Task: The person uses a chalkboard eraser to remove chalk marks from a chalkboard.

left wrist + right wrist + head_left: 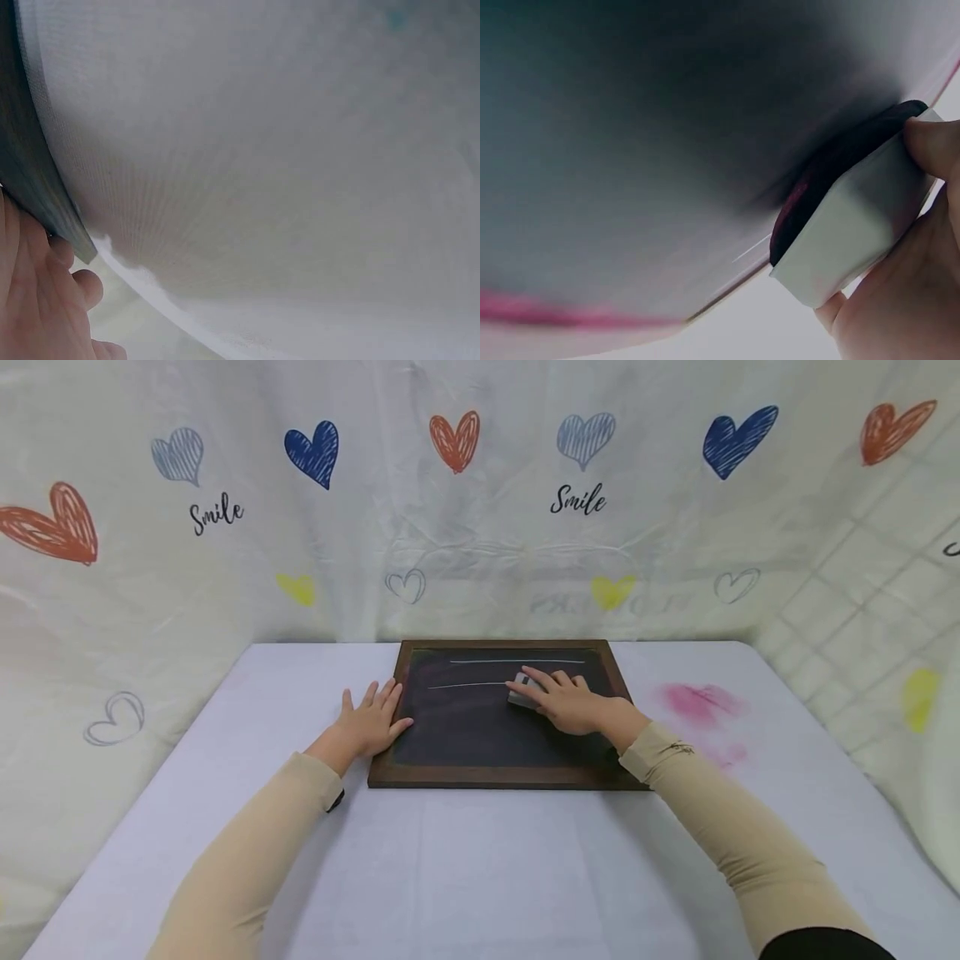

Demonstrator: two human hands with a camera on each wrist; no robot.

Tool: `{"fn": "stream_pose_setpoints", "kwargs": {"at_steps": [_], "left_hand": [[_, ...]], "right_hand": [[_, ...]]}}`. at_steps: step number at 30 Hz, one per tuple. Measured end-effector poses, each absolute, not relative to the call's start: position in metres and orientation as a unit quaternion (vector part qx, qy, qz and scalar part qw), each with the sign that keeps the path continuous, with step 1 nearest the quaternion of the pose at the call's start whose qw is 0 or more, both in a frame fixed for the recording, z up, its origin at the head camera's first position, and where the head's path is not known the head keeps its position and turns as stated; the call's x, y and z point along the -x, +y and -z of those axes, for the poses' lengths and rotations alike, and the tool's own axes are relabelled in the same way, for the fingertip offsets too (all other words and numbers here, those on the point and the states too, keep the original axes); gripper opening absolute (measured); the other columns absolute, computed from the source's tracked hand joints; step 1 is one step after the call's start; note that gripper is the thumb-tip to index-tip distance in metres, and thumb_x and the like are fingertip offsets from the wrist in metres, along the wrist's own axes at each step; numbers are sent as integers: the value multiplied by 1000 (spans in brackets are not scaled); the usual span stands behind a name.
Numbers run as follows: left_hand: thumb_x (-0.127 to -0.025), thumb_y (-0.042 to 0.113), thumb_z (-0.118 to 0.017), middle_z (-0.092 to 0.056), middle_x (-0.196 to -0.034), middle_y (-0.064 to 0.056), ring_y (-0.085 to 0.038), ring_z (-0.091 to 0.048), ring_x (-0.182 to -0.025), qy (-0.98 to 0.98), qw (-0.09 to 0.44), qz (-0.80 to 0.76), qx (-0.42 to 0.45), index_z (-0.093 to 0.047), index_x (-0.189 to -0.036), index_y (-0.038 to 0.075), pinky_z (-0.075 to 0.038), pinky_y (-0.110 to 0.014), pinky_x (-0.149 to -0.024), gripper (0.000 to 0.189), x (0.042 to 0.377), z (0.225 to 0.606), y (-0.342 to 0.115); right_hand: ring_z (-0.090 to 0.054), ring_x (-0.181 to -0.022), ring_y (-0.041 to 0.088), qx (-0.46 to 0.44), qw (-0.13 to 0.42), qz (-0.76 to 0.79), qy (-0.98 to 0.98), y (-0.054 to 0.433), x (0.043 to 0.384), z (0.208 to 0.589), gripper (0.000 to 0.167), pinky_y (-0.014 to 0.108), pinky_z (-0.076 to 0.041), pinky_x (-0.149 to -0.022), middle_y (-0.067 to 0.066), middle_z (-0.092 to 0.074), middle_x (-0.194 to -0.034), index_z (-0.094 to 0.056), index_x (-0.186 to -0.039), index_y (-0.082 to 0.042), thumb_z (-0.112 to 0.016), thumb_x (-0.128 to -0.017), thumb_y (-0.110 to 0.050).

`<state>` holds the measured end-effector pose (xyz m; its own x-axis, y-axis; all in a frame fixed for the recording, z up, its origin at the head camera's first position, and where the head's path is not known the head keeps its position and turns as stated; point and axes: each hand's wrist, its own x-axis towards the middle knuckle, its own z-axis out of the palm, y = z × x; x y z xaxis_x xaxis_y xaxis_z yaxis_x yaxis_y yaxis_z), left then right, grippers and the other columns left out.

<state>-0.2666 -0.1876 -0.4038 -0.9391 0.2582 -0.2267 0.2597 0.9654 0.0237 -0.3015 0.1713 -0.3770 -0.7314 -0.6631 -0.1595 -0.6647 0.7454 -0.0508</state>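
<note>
A small chalkboard (457, 735) in a brown wooden frame lies on the table. My right hand (573, 706) grips a chalkboard eraser (519, 698) against the upper middle of the black surface. In the right wrist view the eraser (847, 225) shows a pale body and a dark felt pad, with thumb and fingers at its sides. One white chalk line (517, 661) runs along the top; a second, shorter line (465, 686) ends at the eraser. My left hand (367, 722), fingers spread, rests at the board's left frame edge.
A white cloth covers the table (487, 860). Pink smudges (701, 703) mark the cloth right of the board. Behind the table hangs a pale curtain (495, 602) printed with hearts and the word Smile.
</note>
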Motion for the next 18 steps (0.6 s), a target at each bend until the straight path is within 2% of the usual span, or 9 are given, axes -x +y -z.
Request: {"fn": "stream_pose_setpoints", "kwargs": {"at_steps": [9, 13, 18], "left_hand": [[-111, 49, -32, -4, -171, -18, -40, -3, -156, 985, 112, -8, -131, -8, -164, 1, 0, -72, -116, 76, 263, 403, -188], [-111, 49, -32, -3, -171, -18, -40, -3, -156, 985, 114, -5, -132, -7, -164, 1, 1, -72, -116, 76, 263, 402, -187], [-111, 49, -31, -3, -171, -18, -40, -4, -156, 984, 116, -2, -132, -7, -164, 1, 0, -71, -116, 75, 263, 400, -186]], "right_hand": [[-41, -126, 43, 328, 68, 33, 942, 215, 298, 380, 63, 48, -34, -79, 19, -11, -168, -19, -165, -23, -48, -110, -16], [-37, -131, 46, 323, 70, 45, 943, 202, 299, 381, 61, 51, -33, -82, 20, -11, -168, -21, -165, -22, -48, -110, -16], [-35, -136, 45, 320, 80, 28, 944, 161, 303, 379, 60, 52, -35, -85, 18, -9, -169, -20, -166, -22, -46, -111, -19]]}}
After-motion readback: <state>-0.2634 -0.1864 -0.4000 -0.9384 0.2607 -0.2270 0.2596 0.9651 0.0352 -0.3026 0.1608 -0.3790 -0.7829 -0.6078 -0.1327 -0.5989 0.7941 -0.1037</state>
